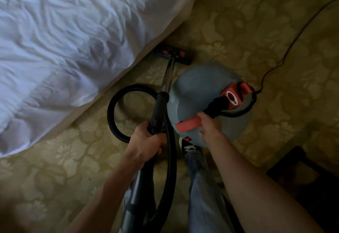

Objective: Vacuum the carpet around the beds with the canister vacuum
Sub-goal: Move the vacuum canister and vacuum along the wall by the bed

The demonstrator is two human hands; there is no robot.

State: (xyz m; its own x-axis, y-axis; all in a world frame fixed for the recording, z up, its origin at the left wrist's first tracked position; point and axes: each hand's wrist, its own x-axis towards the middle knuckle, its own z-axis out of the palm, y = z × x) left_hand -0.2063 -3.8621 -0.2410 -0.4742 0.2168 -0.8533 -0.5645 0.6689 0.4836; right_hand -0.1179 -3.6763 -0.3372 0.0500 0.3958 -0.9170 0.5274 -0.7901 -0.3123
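A grey-blue canister vacuum point(200, 89) with a red carry handle point(189, 123) stands on the patterned olive carpet point(256, 31). My right hand point(211, 124) grips that red handle. My left hand point(145, 141) grips the black wand point(159, 110) where the hose joins. The wand runs forward to the black floor head point(174, 54), which lies on the carpet against the bed's edge. The black hose point(117, 115) loops on the floor left of the canister and passes under my left hand.
A bed with rumpled white bedding point(64, 40) fills the upper left. A dark power cord point(286, 53) trails from the canister toward the upper right. A dark piece of furniture point(308, 177) sits at lower right. My leg in jeans and my shoe point(189, 148) stand below the canister.
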